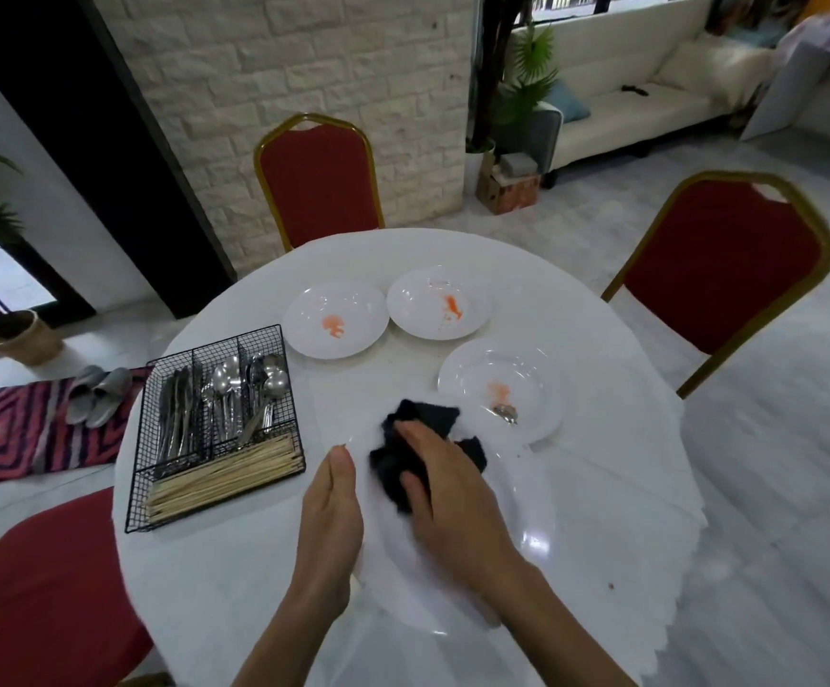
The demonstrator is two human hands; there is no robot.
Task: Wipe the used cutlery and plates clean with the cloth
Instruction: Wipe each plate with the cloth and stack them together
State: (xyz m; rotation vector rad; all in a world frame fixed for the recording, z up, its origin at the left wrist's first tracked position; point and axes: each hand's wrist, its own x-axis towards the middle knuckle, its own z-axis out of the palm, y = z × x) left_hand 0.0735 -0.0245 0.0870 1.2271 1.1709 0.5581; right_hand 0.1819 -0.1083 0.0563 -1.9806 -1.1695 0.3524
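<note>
A large white plate (527, 518) lies at the near edge of the round table. My right hand (452, 498) presses a crumpled black cloth (418, 438) onto that plate. My left hand (329, 518) holds the plate's left rim, fingers straight along it. Three smaller white plates carry orange smears: one at the far left (336, 319), one at the far middle (440, 302), one to the right (502, 389). A metal spoon (504, 413) lies on the right-hand plate.
A black wire caddy (215, 428) left of the plates holds knives, spoons, forks and wooden chopsticks. Red chairs with gold frames stand behind (321, 181), to the right (720, 270) and at the near left (41, 597). The table (601, 488) has a white cover.
</note>
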